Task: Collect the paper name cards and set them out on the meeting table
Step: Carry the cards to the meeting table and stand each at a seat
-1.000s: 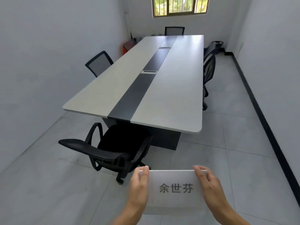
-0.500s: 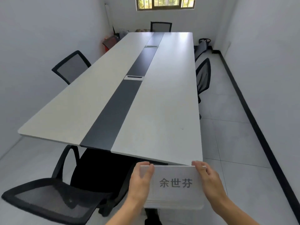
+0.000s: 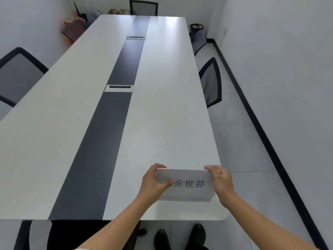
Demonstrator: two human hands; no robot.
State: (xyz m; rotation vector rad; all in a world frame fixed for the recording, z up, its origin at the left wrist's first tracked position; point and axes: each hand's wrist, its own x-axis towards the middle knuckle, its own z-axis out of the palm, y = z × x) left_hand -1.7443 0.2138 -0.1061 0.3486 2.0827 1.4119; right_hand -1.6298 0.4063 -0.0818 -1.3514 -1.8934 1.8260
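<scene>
Both hands, left (image 3: 155, 181) and right (image 3: 222, 183), reach forward (fingers curled, gripping).

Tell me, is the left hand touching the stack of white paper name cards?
Touching. The head view shows the left hand gripping the stack of white paper name cards, thumb lying across the top card's face.

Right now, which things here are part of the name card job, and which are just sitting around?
Part of the job:
stack of name cards, held by left hand and right hand
meeting table

Just around:
mesh chairs
waste bin
red clutter in the corner
</scene>
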